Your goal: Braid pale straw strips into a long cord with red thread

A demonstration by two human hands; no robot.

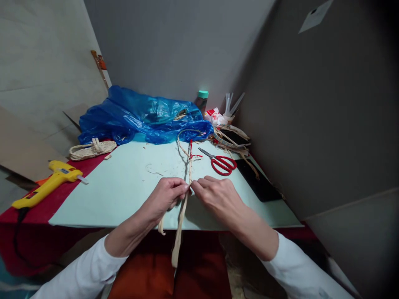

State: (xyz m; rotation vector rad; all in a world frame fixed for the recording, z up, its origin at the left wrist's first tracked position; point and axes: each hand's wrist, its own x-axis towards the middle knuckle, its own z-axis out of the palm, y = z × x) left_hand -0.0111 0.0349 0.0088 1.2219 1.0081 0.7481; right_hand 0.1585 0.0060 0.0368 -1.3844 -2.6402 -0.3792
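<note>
My left hand [168, 195] and my right hand [216, 195] meet at the middle of a pale green board [124, 187]. Both pinch a braid of straw-coloured strips [189, 168] that runs away from me to a loop near the blue bag. A red thread is tied round the braid farther up. Loose flat strip ends [178, 241] hang down from my fingers over the board's front edge. Red-handled scissors [220, 162] lie just beyond my right hand.
A yellow glue gun [46, 185] lies at the left on a red cloth. A small woven basket piece [92, 149] sits behind it. A crumpled blue plastic bag [140, 116], a green-capped bottle [202, 100] and a heap of strips [232, 139] stand at the back. Grey walls close in behind and to the right.
</note>
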